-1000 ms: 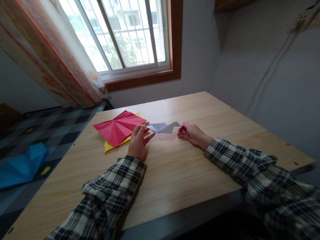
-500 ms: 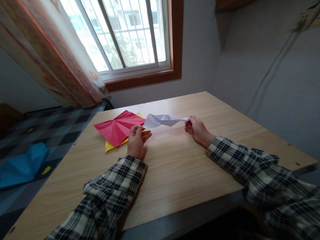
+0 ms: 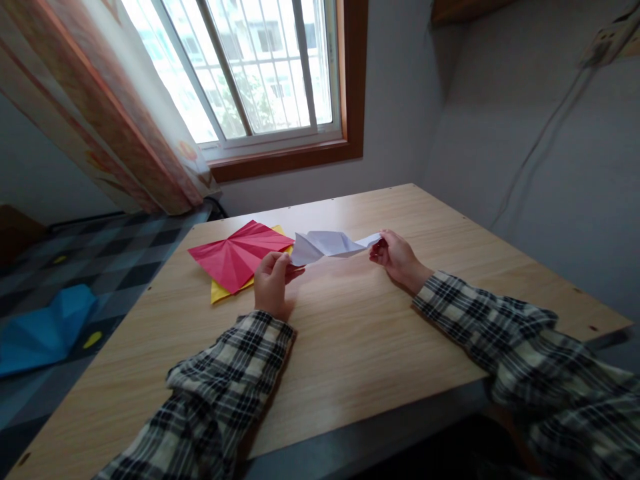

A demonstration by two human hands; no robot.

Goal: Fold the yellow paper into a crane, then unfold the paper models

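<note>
A white sheet of paper [image 3: 327, 245] with several creases is stretched between my two hands, just above the table. My left hand [image 3: 273, 277] pinches its left end between thumb and fingers. At the other end, my right hand [image 3: 397, 257] grips a narrow folded tip of the paper. Close behind my left hand lies a red sheet of paper [image 3: 237, 253] with fan-like creases. Beneath the red one a yellow sheet of paper [image 3: 220, 293] shows at the edges.
The wooden table [image 3: 360, 353] spreads under both arms. To its left, a blue creased sheet of paper [image 3: 50, 327] rests on a checked cloth [image 3: 135, 260]. A curtain [image 3: 125, 100] hangs beside the barred window [image 3: 260, 67]. A cable [image 3: 537, 140] runs down the right wall.
The white paper has tilted and partly opened out, so more of its flat face shows. My left fingers have closed in a little on its end. The red and yellow sheets stay put.
</note>
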